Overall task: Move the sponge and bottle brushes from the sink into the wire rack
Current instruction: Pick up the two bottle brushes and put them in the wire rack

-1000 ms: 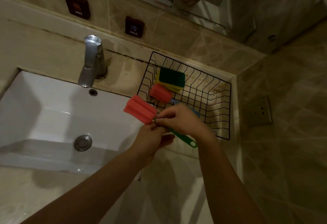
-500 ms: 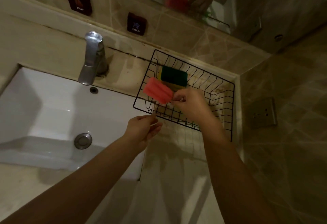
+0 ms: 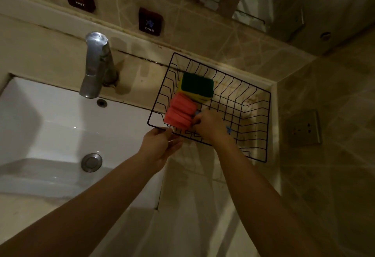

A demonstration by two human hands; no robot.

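Observation:
The black wire rack (image 3: 253, 155) stands on the counter right of the sink. A green and yellow sponge (image 3: 196, 88) lies in its back left part. Two pink bottle brush heads sit side by side just in front of it: one brush head (image 3: 183, 103) lies in the rack, and my right hand (image 3: 210, 126) grips the other bottle brush (image 3: 176, 118) by its handle, low inside the rack. A blue handle tip (image 3: 228, 129) shows past my right wrist. My left hand (image 3: 160, 145) pinches the rack's front rim near its left corner.
The white sink (image 3: 50, 130) with its drain (image 3: 91, 162) lies to the left, under a chrome tap (image 3: 95, 65). HOT and COLD wall plates (image 3: 150, 22) and a mirror are behind. A wall socket (image 3: 304, 128) is right of the rack.
My right hand carried the pink brush from over the sink's edge into the rack and lowered it beside the other brush. My left hand let go of it and moved to the rack's rim.

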